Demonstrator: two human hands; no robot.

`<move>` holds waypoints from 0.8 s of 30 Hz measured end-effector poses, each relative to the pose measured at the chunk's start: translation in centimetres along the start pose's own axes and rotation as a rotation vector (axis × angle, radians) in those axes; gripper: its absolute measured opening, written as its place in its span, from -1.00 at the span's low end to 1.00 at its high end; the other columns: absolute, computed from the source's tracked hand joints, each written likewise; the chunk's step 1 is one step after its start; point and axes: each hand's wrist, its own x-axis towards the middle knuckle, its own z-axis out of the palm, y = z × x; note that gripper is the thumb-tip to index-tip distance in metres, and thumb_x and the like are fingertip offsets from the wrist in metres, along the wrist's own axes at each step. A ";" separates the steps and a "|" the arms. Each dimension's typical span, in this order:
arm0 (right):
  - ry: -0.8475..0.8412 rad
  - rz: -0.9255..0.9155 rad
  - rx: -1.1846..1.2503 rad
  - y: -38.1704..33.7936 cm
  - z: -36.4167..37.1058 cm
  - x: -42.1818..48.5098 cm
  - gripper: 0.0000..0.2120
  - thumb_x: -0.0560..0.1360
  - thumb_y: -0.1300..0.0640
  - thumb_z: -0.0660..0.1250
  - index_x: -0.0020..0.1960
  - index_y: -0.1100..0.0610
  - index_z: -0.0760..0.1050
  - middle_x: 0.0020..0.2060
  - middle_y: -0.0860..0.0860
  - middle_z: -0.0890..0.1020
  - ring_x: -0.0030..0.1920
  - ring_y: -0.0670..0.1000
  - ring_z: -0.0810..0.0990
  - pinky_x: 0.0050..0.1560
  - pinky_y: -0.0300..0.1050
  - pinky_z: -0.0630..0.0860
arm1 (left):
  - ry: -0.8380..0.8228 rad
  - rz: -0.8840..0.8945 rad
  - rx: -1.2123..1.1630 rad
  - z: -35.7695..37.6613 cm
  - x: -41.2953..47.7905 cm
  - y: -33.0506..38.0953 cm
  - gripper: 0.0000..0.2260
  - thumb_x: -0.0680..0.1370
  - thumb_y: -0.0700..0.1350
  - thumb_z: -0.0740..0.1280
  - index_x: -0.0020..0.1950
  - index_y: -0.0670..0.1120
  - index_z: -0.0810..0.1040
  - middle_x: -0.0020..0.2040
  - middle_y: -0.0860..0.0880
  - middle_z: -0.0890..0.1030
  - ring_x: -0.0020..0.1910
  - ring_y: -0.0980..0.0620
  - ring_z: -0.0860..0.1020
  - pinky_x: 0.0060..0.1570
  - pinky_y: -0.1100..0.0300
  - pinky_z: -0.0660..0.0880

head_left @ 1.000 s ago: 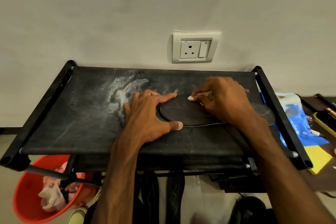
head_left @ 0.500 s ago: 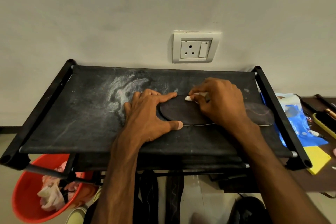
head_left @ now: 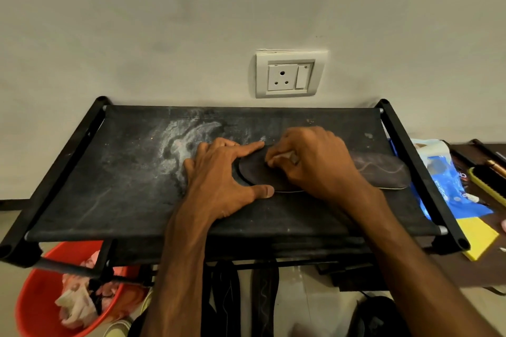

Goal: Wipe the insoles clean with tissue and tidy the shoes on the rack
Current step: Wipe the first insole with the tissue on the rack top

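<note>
The insole [head_left: 383, 172] lies flat on the top shelf of the rack [head_left: 109, 172], right of the shelf's middle, with its long axis running from 9 to 3 o'clock. The left hand [head_left: 219, 186] brackets its rounded end at 9 o'clock. That hand's fingers [head_left: 246, 146] are spread and straight, the index along the far edge, the thumb along the near edge, and the palm flat on the fabric. The right hand [head_left: 320, 164] sits over the insole's middle. Its fingers are curled, pinching a small wad of tissue [head_left: 284, 156] against the dark surface, and only a pale sliver of the wad shows.

The step in hand looks like wiping the front half. To do it well, I would hold the left-hand brace firm so the thin insole cannot slide or buckle. I would stroke one way, from 9 toward 3 o'clock, rather than scrub in circles, so the dirt is carried off the end. The 3 o'clock end bears a pale wavy mark and probably needs its own pass. The wad is small and should be turned to a fresh face once it greys, or it will only smear.

A whitish dusty smear [head_left: 191, 142] covers the shelf at 9 o'clock of the left hand, so the cleaned face should not be laid there. A red bucket [head_left: 38, 295] holding crumpled tissues stands at 7 o'clock below the rack, handy for the spent wad.
</note>
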 end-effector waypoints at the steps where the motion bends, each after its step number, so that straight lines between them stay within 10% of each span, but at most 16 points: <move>1: -0.016 0.012 0.007 0.1 -0.1 0.0 -0.87 0.50 -0.02 0.44 0.00 -0.23 0.69 0.01 -0.17 0.68 0.00 0.01 0.66 0.02 0.11 0.62 | 0.001 0.000 -0.001 0.0 0.0 0.0 -0.26 0.29 0.35 0.51 0.44 0.42 0.35 0.30 0.17 0.36 0.33 0.04 0.25 0.16 0.08 0.05; 24: -0.322 0.096 -0.027 0.3 -4.4 -2.2 -0.89 0.47 -0.08 0.50 -0.01 -0.24 0.69 0.02 -0.23 0.67 0.01 -0.16 0.57 0.04 -0.08 0.60 | -0.013 -0.022 -0.036 -0.3 -0.2 0.1 -0.27 0.28 0.33 0.55 0.41 0.44 0.38 0.31 0.18 0.38 0.34 0.04 0.26 0.20 0.06 0.06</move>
